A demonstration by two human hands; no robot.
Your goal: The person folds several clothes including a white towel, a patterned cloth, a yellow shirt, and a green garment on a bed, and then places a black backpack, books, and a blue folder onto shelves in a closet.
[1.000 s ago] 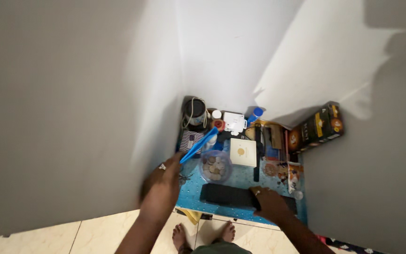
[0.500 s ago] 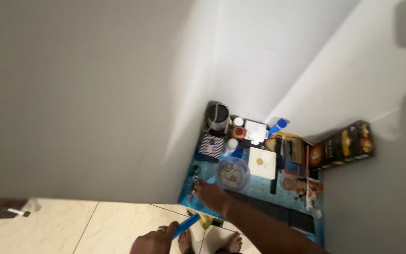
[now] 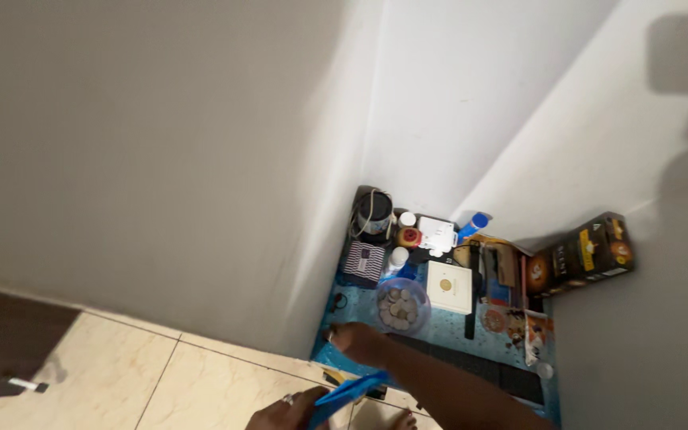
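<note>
My left hand (image 3: 284,411) sits at the bottom edge of the view, shut on a flat blue plastic piece (image 3: 345,393) that slants up to the right. It hangs over the tiled floor, just in front of the blue-topped table (image 3: 439,328). My right hand (image 3: 353,342) reaches across from the lower right. Its fingers rest curled on the table's front left corner and I see nothing in them. A clear bowl (image 3: 402,305) of small round pieces stands just behind this hand. A long black keyboard (image 3: 479,368) lies under my right forearm.
The table fills a corner between pale walls. On it stand a dark jar (image 3: 374,215), a striped box (image 3: 364,261), a white square box (image 3: 449,287), small bottles and snack packets. A black carton (image 3: 591,253) leans against the right wall. A pen (image 3: 25,385) lies on the floor, left.
My left hand has dropped with the blue piece from above the table to the bottom edge. My right hand left the keyboard for the front left corner. The view swung left.
</note>
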